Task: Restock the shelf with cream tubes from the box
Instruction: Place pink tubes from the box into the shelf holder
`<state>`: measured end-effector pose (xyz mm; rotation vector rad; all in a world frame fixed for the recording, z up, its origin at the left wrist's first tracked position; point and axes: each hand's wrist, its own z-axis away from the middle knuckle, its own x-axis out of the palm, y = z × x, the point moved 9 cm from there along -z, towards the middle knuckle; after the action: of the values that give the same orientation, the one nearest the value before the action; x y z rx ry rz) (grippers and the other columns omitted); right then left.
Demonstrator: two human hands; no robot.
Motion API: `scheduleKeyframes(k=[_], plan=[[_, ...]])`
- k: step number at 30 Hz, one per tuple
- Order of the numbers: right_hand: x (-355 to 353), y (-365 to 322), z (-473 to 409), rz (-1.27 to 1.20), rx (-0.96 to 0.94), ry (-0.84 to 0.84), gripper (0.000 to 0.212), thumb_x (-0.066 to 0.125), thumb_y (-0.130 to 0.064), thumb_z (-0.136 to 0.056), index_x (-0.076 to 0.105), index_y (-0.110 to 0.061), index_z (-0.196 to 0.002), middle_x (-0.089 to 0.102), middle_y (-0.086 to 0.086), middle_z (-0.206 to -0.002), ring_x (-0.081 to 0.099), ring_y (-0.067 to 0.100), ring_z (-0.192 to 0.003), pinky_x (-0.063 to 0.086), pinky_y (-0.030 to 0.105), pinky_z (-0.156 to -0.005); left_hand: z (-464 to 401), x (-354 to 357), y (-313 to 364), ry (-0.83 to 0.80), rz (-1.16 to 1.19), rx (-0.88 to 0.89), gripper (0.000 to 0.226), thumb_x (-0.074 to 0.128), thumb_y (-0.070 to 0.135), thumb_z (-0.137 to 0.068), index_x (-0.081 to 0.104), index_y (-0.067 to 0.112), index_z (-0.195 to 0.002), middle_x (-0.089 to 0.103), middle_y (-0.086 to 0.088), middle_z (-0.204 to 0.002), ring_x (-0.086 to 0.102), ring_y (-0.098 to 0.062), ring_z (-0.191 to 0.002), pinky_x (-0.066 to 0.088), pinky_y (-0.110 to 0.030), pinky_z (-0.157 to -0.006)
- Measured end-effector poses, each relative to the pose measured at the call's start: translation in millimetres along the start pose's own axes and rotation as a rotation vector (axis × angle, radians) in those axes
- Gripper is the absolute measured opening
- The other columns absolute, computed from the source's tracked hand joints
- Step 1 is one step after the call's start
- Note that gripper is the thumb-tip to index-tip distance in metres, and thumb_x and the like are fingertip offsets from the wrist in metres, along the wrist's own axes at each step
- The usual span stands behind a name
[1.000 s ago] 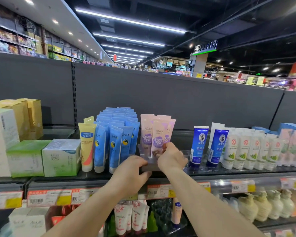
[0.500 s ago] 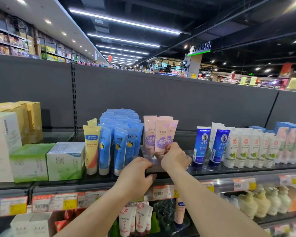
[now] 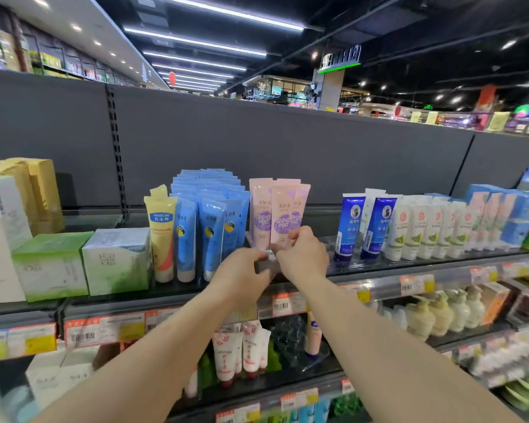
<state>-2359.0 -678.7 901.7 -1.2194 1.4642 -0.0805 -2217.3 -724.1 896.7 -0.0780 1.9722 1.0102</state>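
Note:
Three pink cream tubes [image 3: 280, 210] with purple labels stand upright in a clear plastic holder at the middle of the top shelf [image 3: 379, 268]. My right hand [image 3: 303, 256] pinches the lower end of the front pink tube. My left hand [image 3: 242, 274] has its fingers curled at the front of the clear holder, just left of the right hand; what it holds is hidden. No box of tubes is in view.
Blue tubes [image 3: 208, 221] and a yellow Vaseline tube [image 3: 161, 233] stand left of the pink ones. Dark blue tubes [image 3: 364, 227] and white tubes [image 3: 425, 230] stand to the right. Green and white cartons [image 3: 83, 262] sit far left. Lower shelves hold more tubes and pump bottles.
My left hand has moved up and right, closer to my right hand at the base of the pink tubes. The right hand stays at the front pink tube.

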Motion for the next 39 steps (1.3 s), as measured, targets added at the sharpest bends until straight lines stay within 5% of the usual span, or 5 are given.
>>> scheduleKeyframes(k=[7,17,24,33,39], plan=[[-19,-11,46,0.091,-0.059,-0.032,0.038,0.064,-0.049,-0.087,0.052,-0.025,-0.114,0.058,0.0,-0.113,0.046,0.018,-0.098,0.042,0.033,-0.081,32,-18,15,0.022,0.003,-0.009,0.022,0.056,0.028,-0.095,0.065,0.022,-0.114,0.068,0.007,-0.104,0.061,-0.012,-0.093,0.051,-0.03,-0.082],[-24,-30,188,0.32,-0.299,-0.27,0.055,0.028,-0.056,-0.096,0.057,-0.023,-0.129,0.048,0.007,-0.137,0.036,0.03,-0.132,0.026,0.048,-0.109,175,-50,-2,0.192,-0.545,-0.142,0.046,0.044,0.052,-0.095,0.058,0.022,-0.126,0.05,-0.001,-0.137,0.039,-0.024,-0.132,0.031,-0.043,-0.111],[14,-98,292,0.27,-0.444,-0.425,0.06,0.023,-0.063,-0.095,0.059,-0.029,-0.128,0.037,0.008,-0.151,0.021,0.031,-0.142,0.017,0.052,-0.116,287,-115,-74,0.219,-0.655,-0.354,0.061,0.031,0.065,-0.09,0.055,0.027,-0.132,0.038,-0.003,-0.153,0.025,-0.026,-0.143,0.015,-0.047,-0.116],[123,-251,424,0.156,-0.628,-0.508,0.054,0.028,-0.062,-0.095,0.058,-0.029,-0.125,0.044,0.005,-0.144,0.028,0.028,-0.137,0.021,0.044,-0.113,422,-248,-202,0.251,-0.778,-0.533,0.081,0.011,0.07,-0.081,0.05,0.023,-0.135,0.044,-0.006,-0.146,0.034,-0.029,-0.136,0.025,-0.042,-0.11],[269,-353,548,0.175,-0.637,-0.649,0.058,0.032,-0.064,-0.092,0.059,-0.024,-0.125,0.049,0.005,-0.138,0.036,0.028,-0.131,0.032,0.043,-0.109,513,-341,-357,0.232,-0.819,-0.636,0.053,0.035,0.064,-0.09,0.059,0.027,-0.12,0.056,-0.004,-0.128,0.045,-0.029,-0.125,0.035,-0.045,-0.103]])
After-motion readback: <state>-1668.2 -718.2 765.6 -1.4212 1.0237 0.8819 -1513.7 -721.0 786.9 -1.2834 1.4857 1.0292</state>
